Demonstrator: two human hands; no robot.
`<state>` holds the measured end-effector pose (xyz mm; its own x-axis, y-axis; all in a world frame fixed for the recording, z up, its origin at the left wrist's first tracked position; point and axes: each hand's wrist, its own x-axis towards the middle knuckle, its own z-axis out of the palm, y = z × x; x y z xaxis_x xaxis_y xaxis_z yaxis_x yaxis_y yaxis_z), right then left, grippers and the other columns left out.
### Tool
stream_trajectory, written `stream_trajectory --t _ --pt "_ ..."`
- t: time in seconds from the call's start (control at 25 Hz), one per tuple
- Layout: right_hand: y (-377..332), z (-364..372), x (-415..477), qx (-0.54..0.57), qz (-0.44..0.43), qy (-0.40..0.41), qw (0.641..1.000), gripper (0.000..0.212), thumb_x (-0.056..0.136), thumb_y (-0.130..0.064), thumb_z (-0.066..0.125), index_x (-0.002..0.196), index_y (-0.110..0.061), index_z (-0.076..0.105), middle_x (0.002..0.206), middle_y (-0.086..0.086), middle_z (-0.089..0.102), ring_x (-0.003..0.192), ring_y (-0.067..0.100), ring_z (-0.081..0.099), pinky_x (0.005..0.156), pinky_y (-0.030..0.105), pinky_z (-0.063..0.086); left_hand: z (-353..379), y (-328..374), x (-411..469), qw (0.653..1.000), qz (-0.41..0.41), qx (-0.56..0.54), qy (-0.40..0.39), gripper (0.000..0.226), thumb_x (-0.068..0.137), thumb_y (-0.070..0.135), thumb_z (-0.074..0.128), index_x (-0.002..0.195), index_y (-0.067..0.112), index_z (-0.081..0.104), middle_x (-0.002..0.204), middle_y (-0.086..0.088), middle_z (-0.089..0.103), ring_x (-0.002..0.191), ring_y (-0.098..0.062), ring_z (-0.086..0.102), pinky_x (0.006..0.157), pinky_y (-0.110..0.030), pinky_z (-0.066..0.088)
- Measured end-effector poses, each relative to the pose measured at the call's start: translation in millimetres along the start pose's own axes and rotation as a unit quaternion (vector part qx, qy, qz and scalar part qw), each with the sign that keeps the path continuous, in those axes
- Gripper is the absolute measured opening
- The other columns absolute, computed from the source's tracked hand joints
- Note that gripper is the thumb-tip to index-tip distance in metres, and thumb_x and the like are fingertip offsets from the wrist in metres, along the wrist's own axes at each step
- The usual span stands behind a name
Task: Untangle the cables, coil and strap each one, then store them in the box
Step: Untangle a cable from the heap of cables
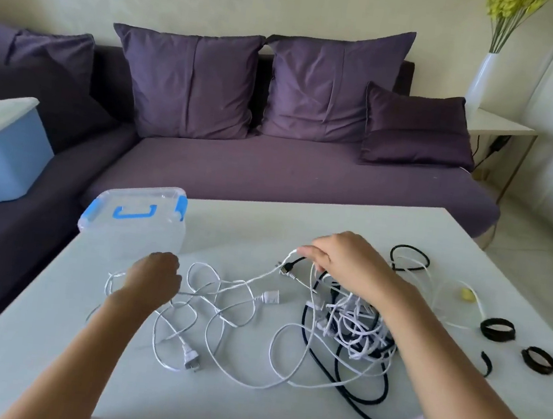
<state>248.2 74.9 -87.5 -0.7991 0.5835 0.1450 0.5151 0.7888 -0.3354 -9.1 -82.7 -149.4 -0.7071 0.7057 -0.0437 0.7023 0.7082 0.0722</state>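
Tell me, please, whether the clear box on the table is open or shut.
Shut: the clear box has its blue-handled lid on top. Whether the clips are latched, cannot tell.

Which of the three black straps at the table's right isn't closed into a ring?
The short strap beside the right forearm: it lies open as a curved strip, while the far strap and the rightmost strap form closed rings.
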Motion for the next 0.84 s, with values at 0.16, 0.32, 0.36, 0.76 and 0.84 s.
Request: stream_trajectory --t 0.16,0.32,0.36,0.76,0.84 --pt "-17.8 18.6 2.4 -0.006 -0.055 -0.023 0.998 0.051 0.094 -0.046 0.050 0.054 -0.021 0.030 0.051 0.001 0.036 0.058 0.024 0.038 0.056 0.031 0.029 -25.4 69.2 -31.8 0.981 0.168 -0.045 0.083 0.051 0.085 0.015 0.054 0.134 0.024 0.046 0.129 0.005 0.054 0.119 -0.016 0.048 0.104 -0.032 0.024" --pt "-11.1 21.5 1.6 0.069 -0.081 -0.019 0.994 0.050 0.088 -0.044 0.061 0.052 -0.027 0.033 0.053 -0.001 0.035 0.052 0.015 0.033 0.054 0.031 0.028 -29.7 109.5 -49.7 0.895 0.297 -0.331 -0.042 0.020 0.081 0.010 0.046 0.088 0.018 0.063 0.076 0.012 0.057 0.072 -0.007 0.046 0.076 -0.028 0.037" --pt "-6.9 19.6 1.2 0.074 -0.092 -0.009 0.993 0.046 0.086 -0.039 0.066 0.053 -0.027 0.037 0.056 -0.003 0.037 0.054 0.012 0.034 0.055 0.030 0.029 -27.3 110.7 -47.9 0.880 0.284 -0.378 -0.056 0.018 0.077 0.015 0.042 0.074 0.015 0.059 0.061 0.010 0.049 0.061 -0.011 0.041 0.064 -0.028 0.035" --pt "44.8 0.8 5.8 0.068 0.109 0.237 0.963 0.033 0.078 0.008 0.053 0.105 -0.010 0.060 0.107 0.006 0.061 0.079 0.024 0.062 0.071 0.038 0.050 -72.0 92.9 -37.2 0.818 0.220 -0.513 0.140 0.024 0.088 0.023 0.062 0.065 0.025 0.068 0.045 0.007 0.028 0.044 -0.009 0.019 0.041 -0.017 0.015" --pt "58.8 -22.5 4.6 0.232 0.154 0.295 0.914 0.033 0.072 0.013 0.045 0.083 -0.011 0.067 0.078 0.000 0.070 0.062 0.019 0.064 0.059 0.036 0.053 -81.7 83.7 -35.5 0.808 0.209 -0.519 0.182 0.022 0.088 0.023 0.063 0.067 0.027 0.069 0.047 0.005 0.029 0.047 -0.009 0.021 0.041 -0.017 0.016"
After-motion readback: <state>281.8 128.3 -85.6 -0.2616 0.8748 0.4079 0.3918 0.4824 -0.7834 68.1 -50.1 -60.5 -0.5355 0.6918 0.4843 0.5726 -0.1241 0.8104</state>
